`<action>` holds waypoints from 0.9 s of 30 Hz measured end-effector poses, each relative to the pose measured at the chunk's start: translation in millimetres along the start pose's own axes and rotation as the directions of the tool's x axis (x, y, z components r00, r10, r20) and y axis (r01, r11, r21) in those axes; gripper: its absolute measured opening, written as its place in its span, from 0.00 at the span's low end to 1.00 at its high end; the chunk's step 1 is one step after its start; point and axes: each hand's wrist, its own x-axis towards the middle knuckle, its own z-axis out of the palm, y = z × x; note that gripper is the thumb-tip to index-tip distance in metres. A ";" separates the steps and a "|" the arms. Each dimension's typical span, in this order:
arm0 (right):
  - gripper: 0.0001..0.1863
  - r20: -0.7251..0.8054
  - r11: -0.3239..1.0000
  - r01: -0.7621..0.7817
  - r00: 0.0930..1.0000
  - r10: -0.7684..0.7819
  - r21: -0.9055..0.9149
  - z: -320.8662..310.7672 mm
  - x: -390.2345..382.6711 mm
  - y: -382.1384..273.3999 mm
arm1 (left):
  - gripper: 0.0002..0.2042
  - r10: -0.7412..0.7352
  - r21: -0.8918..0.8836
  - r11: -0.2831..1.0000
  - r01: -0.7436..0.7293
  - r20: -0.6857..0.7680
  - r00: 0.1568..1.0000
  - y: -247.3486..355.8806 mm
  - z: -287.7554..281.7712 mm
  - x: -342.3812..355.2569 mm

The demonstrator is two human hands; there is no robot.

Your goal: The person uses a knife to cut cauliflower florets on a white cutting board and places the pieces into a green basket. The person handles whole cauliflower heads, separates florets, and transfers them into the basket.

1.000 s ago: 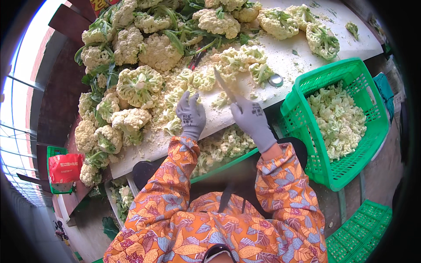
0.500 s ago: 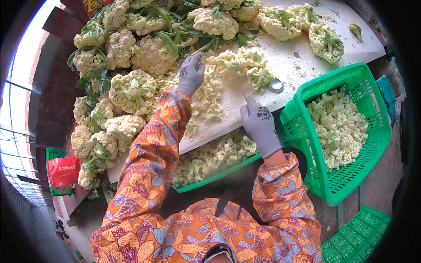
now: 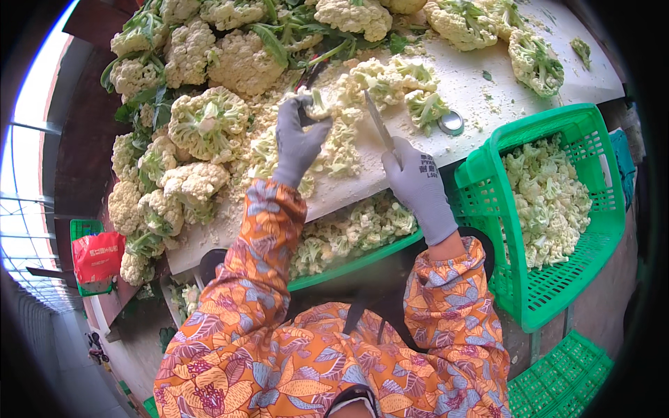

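Note:
My left hand [image 3: 297, 136], in a grey glove, grips a small cauliflower floret [image 3: 317, 103] above the white board [image 3: 502, 118]. My gloved right hand [image 3: 414, 182] is closed on a knife [image 3: 378, 118], its blade pointing up and away from me among cut florets [image 3: 383, 83]. Loose florets and crumbs lie around both hands. A heap of whole cauliflower heads with leaves [image 3: 208, 124] fills the board's left and back. A round silver object [image 3: 451, 122] lies right of the blade.
A green basket of florets [image 3: 526, 306] stands at my right, and another florets-filled container [image 3: 348, 272] sits below the board's front edge. Green crates [image 3: 557, 376] are at lower right. A red bag [image 3: 96, 258] lies in a green crate at far left.
My left hand went forward into the florets, then drew slightly back and down, now with a floret in its fingers. The knife stays in my right hand, which has shifted slightly right.

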 end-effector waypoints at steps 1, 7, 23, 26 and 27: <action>0.13 0.002 0.999 0.045 0.999 -0.045 0.027 4.9 -0.6 3.2 | 0.20 -0.187 -0.121 0.976 0.181 -0.038 0.982 13.2 -7.1 -28.5; 0.17 0.477 0.826 -0.325 0.875 0.079 0.460 9.8 -11.6 -21.7 | 0.10 -0.172 -0.190 0.977 0.101 -0.407 0.897 0.3 -38.5 -140.8; 0.27 -0.194 0.591 -0.059 0.967 -0.167 -0.805 48.2 -64.0 51.7 | 0.32 -0.106 -0.071 0.994 0.079 -0.577 0.810 -12.5 -84.1 -193.7; 0.27 -0.212 0.593 -0.050 0.955 -0.207 -0.804 63.2 -35.3 47.5 | 0.32 -0.259 -0.154 0.966 0.209 -0.540 0.801 -30.6 -99.3 -194.2; 0.27 -0.219 0.609 -0.062 0.958 -0.187 -0.791 64.8 -20.5 43.5 | 0.28 -0.226 -0.009 0.965 0.262 -0.539 0.812 -33.1 -96.5 -186.8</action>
